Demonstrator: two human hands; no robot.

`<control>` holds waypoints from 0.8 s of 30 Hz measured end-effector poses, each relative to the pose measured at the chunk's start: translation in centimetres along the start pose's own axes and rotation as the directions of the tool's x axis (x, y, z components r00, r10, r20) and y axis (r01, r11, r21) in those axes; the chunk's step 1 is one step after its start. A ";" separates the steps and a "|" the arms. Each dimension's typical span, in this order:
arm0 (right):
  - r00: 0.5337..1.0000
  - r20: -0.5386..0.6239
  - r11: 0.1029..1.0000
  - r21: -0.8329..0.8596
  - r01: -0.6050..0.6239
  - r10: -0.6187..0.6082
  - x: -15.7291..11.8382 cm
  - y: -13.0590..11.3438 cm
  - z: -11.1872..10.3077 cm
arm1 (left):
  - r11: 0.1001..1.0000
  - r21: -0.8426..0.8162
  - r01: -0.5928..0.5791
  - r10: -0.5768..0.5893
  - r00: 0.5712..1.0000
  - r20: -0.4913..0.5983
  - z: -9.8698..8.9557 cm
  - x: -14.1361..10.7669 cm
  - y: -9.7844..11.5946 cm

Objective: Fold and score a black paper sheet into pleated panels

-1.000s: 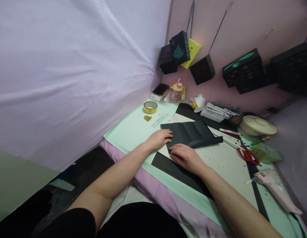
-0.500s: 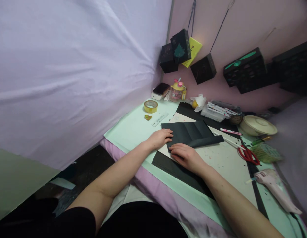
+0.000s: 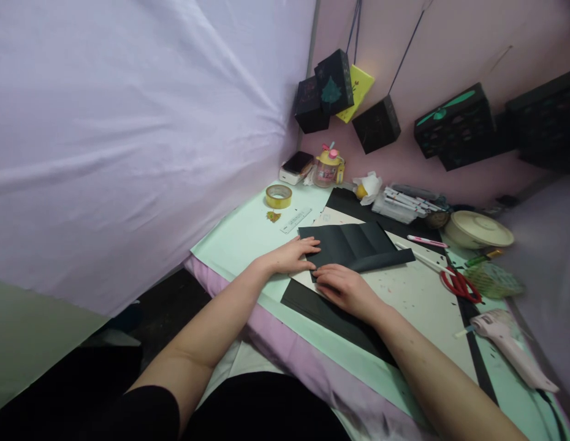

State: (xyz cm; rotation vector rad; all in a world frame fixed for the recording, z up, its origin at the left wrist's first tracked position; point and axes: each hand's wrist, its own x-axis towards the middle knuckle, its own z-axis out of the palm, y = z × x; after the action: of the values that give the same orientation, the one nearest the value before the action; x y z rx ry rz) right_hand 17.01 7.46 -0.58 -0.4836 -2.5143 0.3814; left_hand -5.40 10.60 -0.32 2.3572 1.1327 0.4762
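A creased sheet of black paper [image 3: 352,242] lies on a white board [image 3: 395,288], its near edge folded up in a strip that curls at the right end. My left hand [image 3: 293,254] rests on the sheet's left end with fingers stretched out and the thumb apart. Close beside it, my right hand [image 3: 342,286] has its fingers curled together at the near left corner, gripping the folded edge. The fingertips partly hide that corner. More black paper [image 3: 331,315] sticks out from under the board's near side.
A tape roll [image 3: 278,196], a clear ruler [image 3: 296,221] and a lidded bottle [image 3: 326,168] stand left and behind. Rightward are red-handled scissors [image 3: 462,286], a pink craft knife [image 3: 427,241], a hot glue gun [image 3: 515,349] and a lidded bowl [image 3: 478,229]. Black boxes [image 3: 377,124] hang above.
My left hand has shifted slightly, its thumb now more spread towards the right hand. The right hand stays at the folded edge. The view has tilted a little.
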 end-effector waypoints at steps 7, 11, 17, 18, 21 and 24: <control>1.000 0.019 1.000 -0.016 0.006 -0.005 -0.1 0.1 0.0 | 0.999 0.032 0.026 -0.027 0.999 0.030 -0.4 0.0 0.6; 1.000 0.007 0.996 -0.088 0.027 -0.027 -0.3 0.0 -0.2 | 0.999 0.042 0.004 -0.005 1.000 0.016 -0.2 0.1 0.3; 0.999 0.051 0.971 -0.237 0.002 0.011 -0.9 -0.8 -0.7 | 0.999 0.034 0.011 -0.012 1.000 0.017 -0.1 0.1 0.3; 0.997 0.068 0.968 -0.251 -0.002 0.019 -1.0 -0.9 -0.7 | 0.999 0.037 0.014 -0.015 1.000 0.022 -0.1 0.1 0.3; 0.995 0.094 0.961 -0.276 -0.003 0.030 -1.1 -1.1 -0.6 | 0.998 0.051 0.029 -0.031 0.999 0.041 -0.2 0.2 0.5; 0.995 0.095 0.959 -0.284 -0.006 0.034 -1.1 -1.2 -0.5 | 0.998 0.058 0.031 -0.034 0.999 0.042 -0.2 0.2 0.5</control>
State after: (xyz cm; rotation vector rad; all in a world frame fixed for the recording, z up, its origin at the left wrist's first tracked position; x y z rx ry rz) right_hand 17.85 6.03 -0.21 -0.6140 -2.6762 0.0500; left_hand -5.10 10.51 0.19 2.3819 1.1775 0.3849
